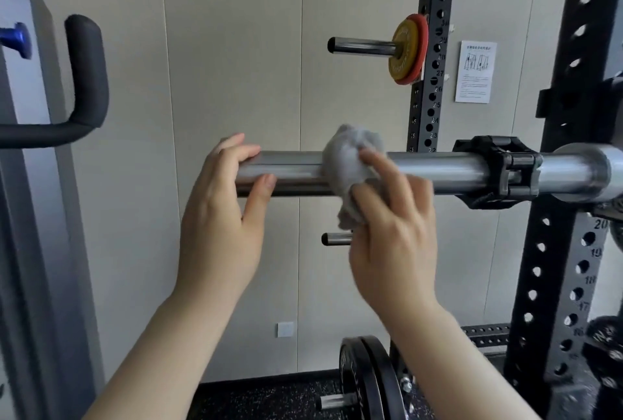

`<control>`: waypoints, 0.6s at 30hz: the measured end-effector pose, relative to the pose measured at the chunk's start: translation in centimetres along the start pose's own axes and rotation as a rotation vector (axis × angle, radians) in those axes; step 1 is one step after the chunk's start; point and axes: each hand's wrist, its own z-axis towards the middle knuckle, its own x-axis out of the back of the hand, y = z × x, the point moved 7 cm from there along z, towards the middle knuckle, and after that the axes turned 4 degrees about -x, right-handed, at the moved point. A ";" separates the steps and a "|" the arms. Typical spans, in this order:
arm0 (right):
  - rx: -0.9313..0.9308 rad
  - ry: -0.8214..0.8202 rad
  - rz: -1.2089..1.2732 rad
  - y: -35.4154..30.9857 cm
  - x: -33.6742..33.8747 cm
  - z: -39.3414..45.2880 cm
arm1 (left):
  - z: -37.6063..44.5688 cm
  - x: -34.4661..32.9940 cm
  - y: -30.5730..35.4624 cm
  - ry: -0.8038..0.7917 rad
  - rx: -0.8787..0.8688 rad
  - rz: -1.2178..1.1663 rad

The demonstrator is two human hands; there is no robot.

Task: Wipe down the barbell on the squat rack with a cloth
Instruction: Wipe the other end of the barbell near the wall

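Barbell (438,168): left hand (219,217) grips, right hand (391,234) presses cloth (347,170).

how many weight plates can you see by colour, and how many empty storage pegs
yellow plate: 1
red plate: 1, behind the yellow one on the upper peg
black plates: 2, low on the rack
pegs with no plate in view: 1
total: 4 plates, 1 bare peg

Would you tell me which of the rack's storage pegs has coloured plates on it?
The upper peg, above the barbell: it carries a yellow plate and a red one. The lower peg shows none.
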 end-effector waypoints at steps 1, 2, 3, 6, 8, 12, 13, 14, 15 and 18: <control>-0.119 0.061 0.034 0.6 0.7 0.5 | 0.1 0.1 -0.2 -0.023 -0.017 -0.002; -0.212 0.113 0.061 0.6 0.9 0.9 | 0.2 0.3 -0.4 -0.036 -0.030 -0.009; -0.240 0.126 0.052 -0.4 0.7 1.3 | 0.3 0.4 -0.5 -0.040 -0.037 -0.019; -0.026 -0.021 -0.035 -6.2 -2.1 1.4 | 0.1 0.4 -1.1 -0.025 -0.008 -0.077; 0.045 -0.101 -0.059 -7.5 -2.7 0.9 | -0.2 0.3 -1.3 -0.012 0.025 -0.103; -0.119 -0.040 -0.161 -3.0 -0.2 1.8 | -0.4 0.4 -0.9 0.043 -0.040 -0.008; -0.203 0.004 -0.157 -2.0 0.4 2.5 | -0.4 0.4 -0.9 0.060 -0.038 -0.010; -0.266 0.037 -0.132 -1.8 0.6 3.3 | -0.5 0.3 -0.9 0.072 -0.026 -0.036; -0.275 0.039 -0.119 -2.5 0.3 4.0 | -0.8 0.1 -0.9 0.086 -0.002 -0.080; -0.077 -0.040 -0.137 -7.3 -2.1 3.3 | -1.6 -0.3 -1.5 0.139 0.141 -0.230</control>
